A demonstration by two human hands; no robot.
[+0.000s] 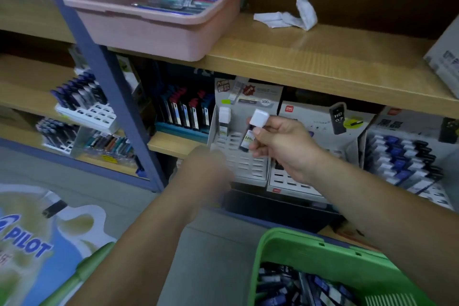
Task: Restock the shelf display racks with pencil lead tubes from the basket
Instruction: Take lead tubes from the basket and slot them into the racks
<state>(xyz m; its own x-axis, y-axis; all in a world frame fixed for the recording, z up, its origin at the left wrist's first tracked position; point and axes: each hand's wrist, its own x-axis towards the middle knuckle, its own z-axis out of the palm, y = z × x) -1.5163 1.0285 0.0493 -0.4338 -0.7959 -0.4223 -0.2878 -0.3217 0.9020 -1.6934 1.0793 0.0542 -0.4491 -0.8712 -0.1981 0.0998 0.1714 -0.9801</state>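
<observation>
From my remote seat I have the right hand (280,144) at the centre of the frame. Its thumb and fingers pinch a pencil lead tube (249,135) around the middle of its dark body. The tube's long axis is tilted: the white cap points up and towards the right of the frame, while the bottom end aims down and left at the white display rack (244,165) just behind it. That lower end lies over the upper rows of open slots, to the right of the one standing tube (224,120) already seated in the rack's upper left corner. I cannot tell whether it touches a slot yet. This hand is clearly the nearer one, so I judge the placement to be its job: bring the tube upright, then lower it into a free slot. The left hand (206,166) sits lower and to the left, in front of the rack's near edge, too blurred for me to tell how its fingers lie. The green basket (285,241) waits at the lower right, with more tubes (305,288) piled inside.
</observation>
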